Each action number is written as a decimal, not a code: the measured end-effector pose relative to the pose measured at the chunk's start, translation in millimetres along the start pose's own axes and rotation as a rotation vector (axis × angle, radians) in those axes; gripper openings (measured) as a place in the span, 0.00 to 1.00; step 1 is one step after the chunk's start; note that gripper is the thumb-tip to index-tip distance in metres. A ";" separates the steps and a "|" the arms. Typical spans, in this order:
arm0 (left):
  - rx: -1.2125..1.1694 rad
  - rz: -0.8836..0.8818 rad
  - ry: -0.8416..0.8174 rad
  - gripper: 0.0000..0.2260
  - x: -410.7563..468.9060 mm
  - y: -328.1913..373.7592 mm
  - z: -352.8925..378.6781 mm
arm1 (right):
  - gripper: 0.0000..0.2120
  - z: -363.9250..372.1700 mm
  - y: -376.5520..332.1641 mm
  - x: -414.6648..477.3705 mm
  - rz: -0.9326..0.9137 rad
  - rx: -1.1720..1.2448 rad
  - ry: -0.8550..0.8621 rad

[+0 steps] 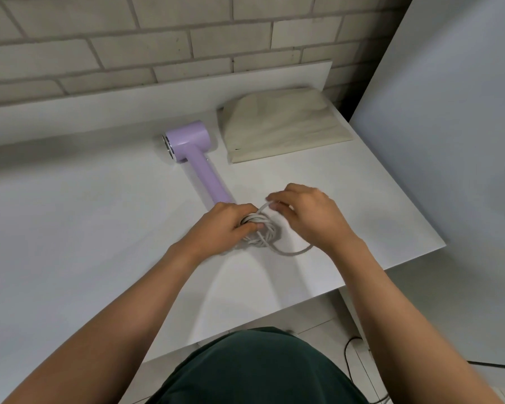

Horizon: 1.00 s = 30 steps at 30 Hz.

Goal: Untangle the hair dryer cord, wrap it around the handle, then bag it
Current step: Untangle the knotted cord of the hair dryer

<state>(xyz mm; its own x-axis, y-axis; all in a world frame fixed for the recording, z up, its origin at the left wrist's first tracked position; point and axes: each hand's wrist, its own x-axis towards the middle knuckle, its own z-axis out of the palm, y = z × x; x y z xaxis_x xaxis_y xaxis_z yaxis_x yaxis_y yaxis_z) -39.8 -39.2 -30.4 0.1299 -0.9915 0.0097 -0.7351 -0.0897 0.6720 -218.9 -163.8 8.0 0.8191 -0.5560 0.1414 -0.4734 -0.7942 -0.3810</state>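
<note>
A lilac hair dryer (pixel 197 154) lies flat on the white table (pixel 70 228), head toward the wall, handle pointing at me. Its pale grey cord (pixel 261 233) sits in a tangled bundle at the handle's end, with one loop trailing right on the table. My left hand (pixel 226 225) presses down on the left side of the bundle, fingers curled over it. My right hand (pixel 301 212) pinches a strand of the cord and lifts it up from the bundle. A beige cloth bag (pixel 283 125) lies flat behind, right of the dryer's head.
A brick wall (pixel 129 39) runs along the table's back. A large white panel (pixel 449 141) leans at the right, beyond the table's right edge. A black cable (pixel 352 354) lies on the tiled floor below.
</note>
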 end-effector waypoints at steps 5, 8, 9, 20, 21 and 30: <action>-0.096 -0.011 0.018 0.07 -5.2 3.2 0.3 | 0.10 -8.8 7.3 2.5 0.158 0.188 0.142; -0.130 -0.025 -0.010 0.05 -3.4 4.9 0.0 | 0.09 -8.2 7.0 0.7 0.227 0.267 0.194; -0.131 -0.030 -0.013 0.04 -3.1 5.1 -0.4 | 0.09 -7.1 8.0 -0.1 0.240 0.244 0.190; -0.063 -0.010 0.021 0.04 -0.2 14.3 -2.5 | 0.13 -0.6 -14.2 -2.9 -0.071 -0.181 -0.117; -0.070 -0.004 0.031 0.03 -0.8 14.7 -3.0 | 0.13 -1.4 -13.7 -2.0 -0.043 -0.185 -0.107; -0.136 0.013 0.084 0.14 -5.4 8.8 -9.6 | 0.11 -0.2 -2.2 -1.7 0.191 -0.039 0.033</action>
<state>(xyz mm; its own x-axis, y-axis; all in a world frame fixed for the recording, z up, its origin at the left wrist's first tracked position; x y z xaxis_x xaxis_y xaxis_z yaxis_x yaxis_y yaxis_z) -40.5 -33.7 -17.4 0.1799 -0.9806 0.0773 -0.6409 -0.0572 0.7654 -219.3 -161.2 8.7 0.7024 -0.7047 0.1001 -0.6319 -0.6821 -0.3680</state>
